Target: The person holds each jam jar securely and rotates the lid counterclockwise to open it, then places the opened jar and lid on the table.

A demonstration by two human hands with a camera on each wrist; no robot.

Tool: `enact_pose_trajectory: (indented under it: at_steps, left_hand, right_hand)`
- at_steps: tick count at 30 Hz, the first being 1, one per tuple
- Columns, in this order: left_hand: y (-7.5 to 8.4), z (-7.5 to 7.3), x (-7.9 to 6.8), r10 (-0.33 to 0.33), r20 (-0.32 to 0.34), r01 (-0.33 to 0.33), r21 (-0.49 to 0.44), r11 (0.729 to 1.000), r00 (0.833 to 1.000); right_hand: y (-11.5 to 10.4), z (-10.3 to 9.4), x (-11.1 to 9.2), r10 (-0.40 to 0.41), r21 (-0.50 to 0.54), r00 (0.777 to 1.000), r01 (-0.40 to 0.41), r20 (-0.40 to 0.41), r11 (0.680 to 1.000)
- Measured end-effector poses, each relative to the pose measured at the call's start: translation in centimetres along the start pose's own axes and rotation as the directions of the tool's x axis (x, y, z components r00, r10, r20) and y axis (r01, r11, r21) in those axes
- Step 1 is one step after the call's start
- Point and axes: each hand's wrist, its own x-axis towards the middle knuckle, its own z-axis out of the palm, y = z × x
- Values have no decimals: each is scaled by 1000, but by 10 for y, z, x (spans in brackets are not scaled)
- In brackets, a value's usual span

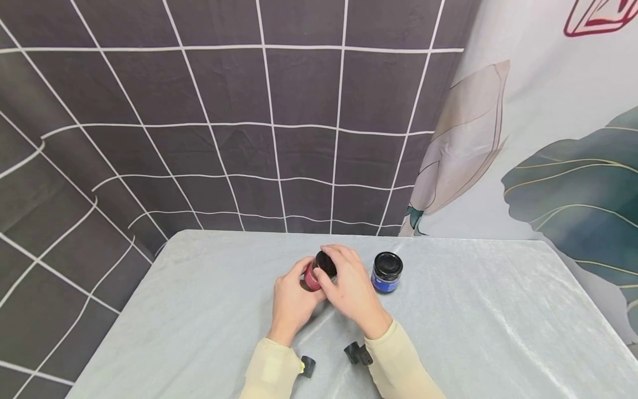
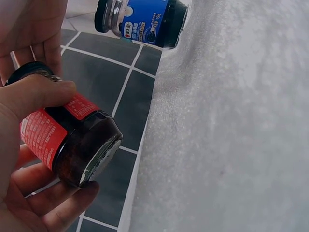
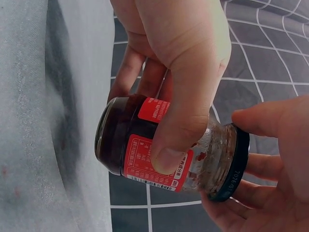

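A glass jar with a red label [image 3: 159, 166] and a black lid [image 1: 326, 263] is held between both hands, its base lifted off the table. My left hand [image 1: 294, 299] grips the jar's body, thumb [image 3: 181, 140] across the label and fingers around the far side. At the lid end is my right hand [image 1: 351, 285], its thumb and fingers around the rim of the lid [image 3: 236, 164]. Dark contents fill the lower part of the jar; reddish bits cling to the glass near the neck. A second jar, blue-labelled [image 1: 385, 284] with a black lid, stands upright just right of my right hand.
A pale grey cloth covers the table [image 1: 199, 310]. Behind and to the left hangs a dark curtain [image 1: 299, 88] with a white grid, and at the right a white leaf-patterned curtain [image 1: 463, 205]. Small black devices [image 1: 307, 366] sit at both wrists.
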Motion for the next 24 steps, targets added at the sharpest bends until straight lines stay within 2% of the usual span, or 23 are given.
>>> enact_pose_trajectory:
  at_steps: [24]
  left_hand:
    - [-1, 0, 0, -11, 16, 11, -7, 1000, 1000]
  right_hand:
    - [0, 0, 1, 14, 11, 1000, -14, 1, 1000]
